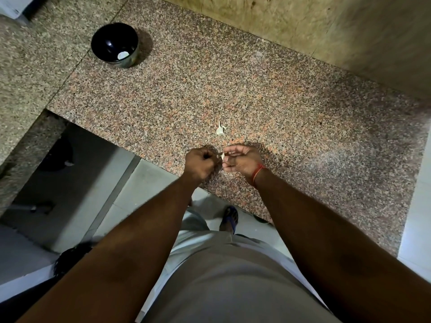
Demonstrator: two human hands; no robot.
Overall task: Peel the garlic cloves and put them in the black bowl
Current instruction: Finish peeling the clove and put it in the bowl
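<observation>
Forearms: both reach forward from the bottom of the view and meet over the near edge of the granite counter [245,89].
Left hand [200,163]: curled into a tight fist beside the clove; it seems to pinch a bit of skin at its thumb side, but the fingertips are hidden, so I cannot tell what it grips.
Right hand [242,160]: fingers curled round the garlic clove [222,156], a small pale piece pinched at the fingertips between the two hands; a red thread sits on that wrist.
Loose piece [220,130]: pale, lying on the counter just beyond the hands; whether it is a clove or only shed skin is too small to tell.
Black bowl [114,44]: far up the counter to the left, well apart from the hands, with one white piece [123,55] already inside.
Stage: judged as mid-peel, with the drop into the bowl not yet done.
Risk, edge: the hands work right above the counter's lip, so a slipped clove would likely fall to the floor.
Risk, grip: a hard tug on the skin could squirt the slick clove out of the pinch.
Risk, carry: the long reach to the bowl gives a small clove time to drop.
Risk, light: dim light may hide leftover skin.
</observation>
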